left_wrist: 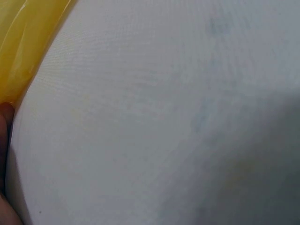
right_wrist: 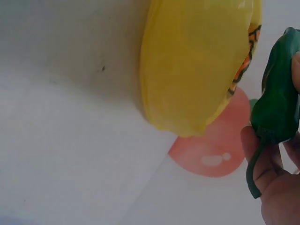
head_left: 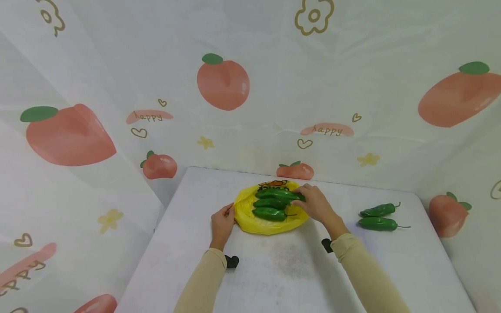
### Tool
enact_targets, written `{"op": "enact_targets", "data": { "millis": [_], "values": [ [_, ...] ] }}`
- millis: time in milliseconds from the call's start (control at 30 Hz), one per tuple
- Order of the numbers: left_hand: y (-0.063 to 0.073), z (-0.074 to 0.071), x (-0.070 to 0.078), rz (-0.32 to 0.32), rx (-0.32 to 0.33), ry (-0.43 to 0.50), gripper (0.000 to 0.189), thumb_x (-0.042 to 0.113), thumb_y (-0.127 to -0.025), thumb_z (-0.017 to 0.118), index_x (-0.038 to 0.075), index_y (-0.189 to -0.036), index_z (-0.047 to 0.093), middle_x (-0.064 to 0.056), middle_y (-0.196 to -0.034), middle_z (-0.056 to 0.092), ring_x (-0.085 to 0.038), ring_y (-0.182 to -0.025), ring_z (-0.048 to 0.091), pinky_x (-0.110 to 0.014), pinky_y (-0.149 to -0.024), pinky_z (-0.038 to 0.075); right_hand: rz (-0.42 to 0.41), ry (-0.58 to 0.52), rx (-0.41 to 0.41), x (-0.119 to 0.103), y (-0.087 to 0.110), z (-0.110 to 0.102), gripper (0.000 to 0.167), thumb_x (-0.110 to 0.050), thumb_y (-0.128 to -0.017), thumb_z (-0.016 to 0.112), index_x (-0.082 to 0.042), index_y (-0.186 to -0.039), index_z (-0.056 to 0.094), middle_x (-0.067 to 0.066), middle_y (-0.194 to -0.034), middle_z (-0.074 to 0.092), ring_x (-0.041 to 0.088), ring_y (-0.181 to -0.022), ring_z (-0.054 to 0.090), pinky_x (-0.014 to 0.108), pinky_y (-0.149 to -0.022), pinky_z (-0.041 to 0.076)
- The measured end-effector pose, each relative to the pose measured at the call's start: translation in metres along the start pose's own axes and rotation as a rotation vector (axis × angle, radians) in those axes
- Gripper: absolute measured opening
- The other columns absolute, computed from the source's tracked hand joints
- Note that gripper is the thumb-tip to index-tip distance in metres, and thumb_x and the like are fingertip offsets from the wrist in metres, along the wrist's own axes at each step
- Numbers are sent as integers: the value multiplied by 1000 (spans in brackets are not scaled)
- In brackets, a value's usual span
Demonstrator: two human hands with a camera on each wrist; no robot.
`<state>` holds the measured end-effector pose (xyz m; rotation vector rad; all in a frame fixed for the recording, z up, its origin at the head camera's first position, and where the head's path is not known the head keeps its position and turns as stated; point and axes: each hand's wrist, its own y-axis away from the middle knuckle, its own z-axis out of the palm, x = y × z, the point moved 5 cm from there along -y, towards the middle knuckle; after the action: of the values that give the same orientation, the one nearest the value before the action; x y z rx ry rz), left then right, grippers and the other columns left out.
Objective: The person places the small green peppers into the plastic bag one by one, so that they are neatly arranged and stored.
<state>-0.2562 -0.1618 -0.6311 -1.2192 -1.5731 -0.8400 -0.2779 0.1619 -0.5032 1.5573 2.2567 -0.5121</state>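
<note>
Right hand (head_left: 316, 203) grasps a long green pepper (head_left: 274, 194) by its stem end, the body reaching out leftward from the fingers over a yellow bag (head_left: 250, 227). Two more peppers (head_left: 269, 214) lie in the bag, to the left of that hand and nearer the person than the held one. Left hand (head_left: 223, 224), at the bag's opposite side, pinches its rim. Another pair of peppers (head_left: 377, 224) rests on the table (head_left: 188, 261), well apart to the right of the right hand.

From the head, the fingers hide the held pepper's stem, and that pepper covers part of the bag's printing (head_left: 274, 186). The right wrist view cuts off hand and pepper at its edge; the left wrist view catches only slivers of fingers and bag. Whether the held pepper touches the bag, I cannot tell.
</note>
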Motion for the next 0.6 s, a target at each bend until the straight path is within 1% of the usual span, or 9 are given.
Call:
{"op": "enact_targets", "data": {
  "millis": [300, 600],
  "values": [
    [-2, 1, 1, 14, 5, 8, 30, 25, -102, 63, 9, -125, 74, -13, -106, 78, -15, -78, 72, -20, -60, 59, -54, -44, -26, -22, -6, 14, 40, -25, -92, 75, -9, -128, 69, 11, -122, 67, 33, -110, 58, 52, -101, 50],
    [-1, 0, -1, 31, 16, 5, 30, 25, -101, 63, 10, -124, 74, -12, -104, 79, -13, -73, 71, -19, -58, 58, -66, -69, -118, -36, -3, 30, 38, -19, -95, 72, -7, -131, 66, 15, -128, 64, 34, -120, 59, 52, -108, 49]
  ]
}}
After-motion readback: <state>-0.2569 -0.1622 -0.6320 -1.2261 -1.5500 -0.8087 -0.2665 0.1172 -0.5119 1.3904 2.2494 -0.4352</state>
